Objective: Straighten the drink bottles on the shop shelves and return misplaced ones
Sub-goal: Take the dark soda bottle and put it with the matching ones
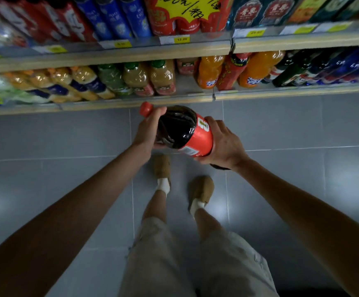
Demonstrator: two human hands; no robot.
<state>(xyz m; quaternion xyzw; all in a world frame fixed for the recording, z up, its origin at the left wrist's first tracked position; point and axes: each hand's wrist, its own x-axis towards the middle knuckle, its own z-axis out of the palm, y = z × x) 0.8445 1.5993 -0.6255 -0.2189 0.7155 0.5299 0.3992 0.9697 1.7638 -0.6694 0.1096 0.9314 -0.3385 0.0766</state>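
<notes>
A large cola bottle [179,127] with a red cap and a red label lies tilted in both my hands, cap pointing up-left toward the shelves. My left hand [147,133] grips its neck and shoulder. My right hand [223,144] wraps around the labelled lower body. The bottle hangs over the floor, just in front of the lower shelf edge [131,103]. On that shelf stand brown juice bottles [150,79] and orange soda bottles [209,70], with a gap [185,82] between them.
The upper shelf [163,50] carries red and blue bottles [118,18] and yellow price tags. Dark bottles [324,67] fill the lower shelf's right end, wrapped packs its left. Below lie grey floor tiles [67,142], my legs and tan shoes [202,190].
</notes>
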